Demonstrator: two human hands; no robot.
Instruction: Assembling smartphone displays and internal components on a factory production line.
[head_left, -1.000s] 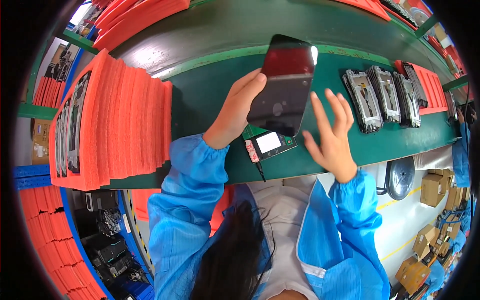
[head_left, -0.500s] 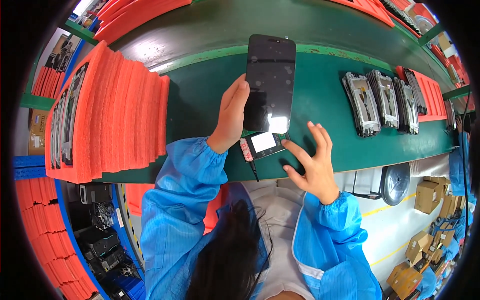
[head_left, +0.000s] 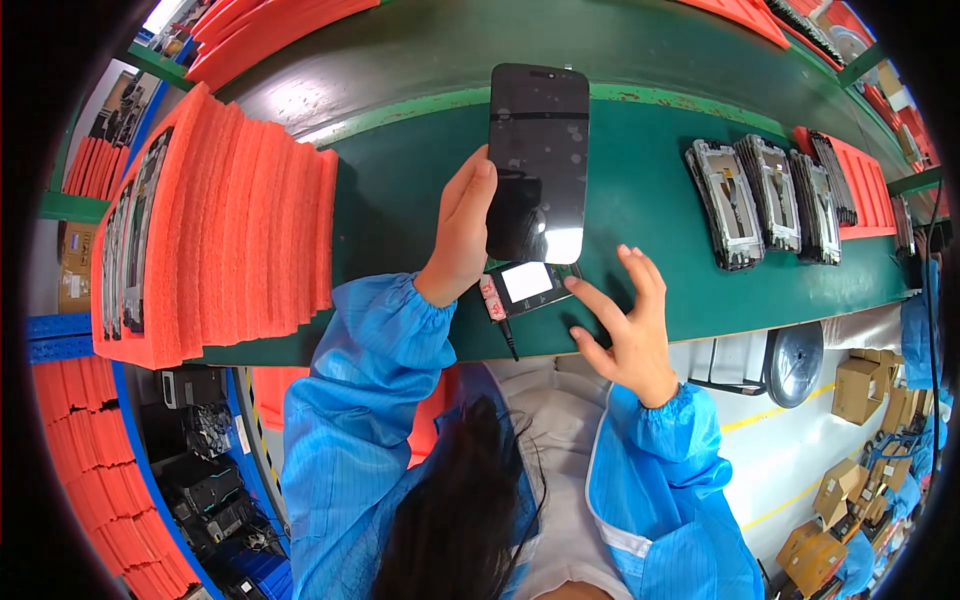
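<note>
My left hand holds a black phone screen panel by its lower left edge, upright and facing me above the green bench. The glass is dark with a bright glare at its bottom. Just under it lies a small test device with a lit white display and a dark cable running toward me. My right hand hovers to the right of that device with fingers spread and nothing in it, its index fingertip close to the device's right edge.
A thick stack of orange foam trays stands at the left of the bench, some holding dark parts. Several framed screen parts lean in a row at the right, beside more orange trays. Cardboard boxes sit on the floor.
The panel has been turned upright and square to me and raised slightly. My right hand has come down from beside the panel to next to the small device.
</note>
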